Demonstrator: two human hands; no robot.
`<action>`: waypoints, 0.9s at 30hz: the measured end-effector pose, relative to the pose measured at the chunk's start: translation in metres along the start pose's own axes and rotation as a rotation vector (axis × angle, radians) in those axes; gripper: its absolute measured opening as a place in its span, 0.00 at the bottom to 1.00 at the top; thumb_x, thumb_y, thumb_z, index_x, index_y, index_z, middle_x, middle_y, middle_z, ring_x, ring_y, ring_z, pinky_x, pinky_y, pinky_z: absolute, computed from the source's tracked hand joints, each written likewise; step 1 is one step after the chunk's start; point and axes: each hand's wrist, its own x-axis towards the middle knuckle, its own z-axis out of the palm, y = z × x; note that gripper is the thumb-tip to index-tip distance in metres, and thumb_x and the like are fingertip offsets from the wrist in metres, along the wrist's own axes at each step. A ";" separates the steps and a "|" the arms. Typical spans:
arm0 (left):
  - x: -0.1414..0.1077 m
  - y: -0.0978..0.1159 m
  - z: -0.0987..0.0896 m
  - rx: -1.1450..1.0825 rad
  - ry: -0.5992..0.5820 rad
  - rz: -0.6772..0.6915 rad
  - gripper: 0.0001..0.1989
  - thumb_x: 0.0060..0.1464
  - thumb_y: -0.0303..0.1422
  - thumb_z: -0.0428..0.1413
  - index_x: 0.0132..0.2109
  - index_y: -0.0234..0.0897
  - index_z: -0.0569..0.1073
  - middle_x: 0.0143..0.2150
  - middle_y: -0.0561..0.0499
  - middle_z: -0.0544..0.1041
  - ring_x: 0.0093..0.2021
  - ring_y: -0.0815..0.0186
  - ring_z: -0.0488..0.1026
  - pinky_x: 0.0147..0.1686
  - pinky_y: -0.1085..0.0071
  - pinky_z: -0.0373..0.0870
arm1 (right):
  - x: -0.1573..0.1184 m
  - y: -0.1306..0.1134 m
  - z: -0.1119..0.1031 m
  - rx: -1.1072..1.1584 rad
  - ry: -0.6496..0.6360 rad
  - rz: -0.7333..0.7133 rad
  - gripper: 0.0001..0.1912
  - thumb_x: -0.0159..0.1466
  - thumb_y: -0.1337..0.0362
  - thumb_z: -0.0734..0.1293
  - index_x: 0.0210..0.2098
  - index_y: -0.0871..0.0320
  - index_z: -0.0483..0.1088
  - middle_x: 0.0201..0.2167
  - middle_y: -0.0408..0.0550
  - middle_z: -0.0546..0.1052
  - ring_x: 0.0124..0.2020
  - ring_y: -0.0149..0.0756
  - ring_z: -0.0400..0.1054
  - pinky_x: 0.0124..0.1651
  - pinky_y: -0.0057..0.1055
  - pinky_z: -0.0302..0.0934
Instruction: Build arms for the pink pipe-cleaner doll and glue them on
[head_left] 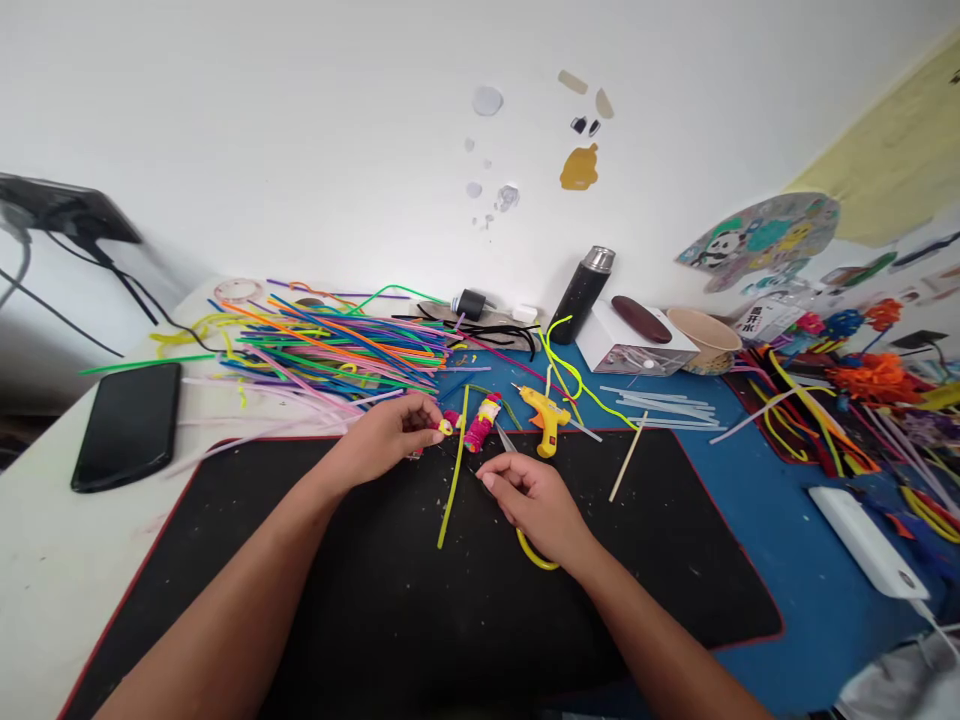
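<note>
My left hand [394, 435] is closed in a pinch, thumb against fingertips, on a small yellow-and-pink fuzzy piece [445, 427]. To the right of it, my right hand [536, 500] has its thumb and fingers drawn together; a thin dark strand seems to be at their tips, hard to make out on the black mat. Beneath the right hand lie scissors [536, 555], yellow handle and blade tips showing. A pink-and-yellow pipe-cleaner figure [482, 424] lies just beyond the hands. Between them rests a yellow-green pipe cleaner [452, 485].
Around the black mat [420, 620] are a yellow glue gun [545, 420], a wooden stick [628, 458], glue sticks [667, 405] and a heap of coloured pipe cleaners [352, 345]. A phone [127, 425] lies left; a black flask [581, 297] stands by the wall.
</note>
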 end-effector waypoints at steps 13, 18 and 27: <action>0.003 -0.007 0.001 -0.010 0.069 0.012 0.15 0.57 0.45 0.64 0.40 0.39 0.74 0.35 0.54 0.75 0.32 0.66 0.71 0.31 0.72 0.70 | 0.033 -0.022 -0.015 -0.177 0.040 -0.091 0.12 0.68 0.53 0.68 0.36 0.55 0.75 0.22 0.37 0.68 0.23 0.31 0.60 0.27 0.27 0.53; 0.004 -0.008 0.000 0.029 0.105 0.014 0.13 0.59 0.44 0.62 0.40 0.39 0.74 0.34 0.55 0.73 0.32 0.67 0.70 0.31 0.72 0.69 | 0.089 -0.031 -0.031 -0.336 0.107 -0.171 0.13 0.70 0.56 0.64 0.41 0.57 0.78 0.24 0.40 0.74 0.23 0.32 0.64 0.28 0.27 0.56; 0.003 -0.001 0.001 -0.023 0.111 -0.073 0.11 0.58 0.42 0.61 0.40 0.40 0.74 0.32 0.55 0.74 0.31 0.66 0.71 0.30 0.71 0.69 | 0.175 -0.040 -0.049 -0.847 0.166 -0.215 0.11 0.70 0.66 0.66 0.46 0.55 0.80 0.29 0.44 0.81 0.30 0.38 0.72 0.34 0.30 0.55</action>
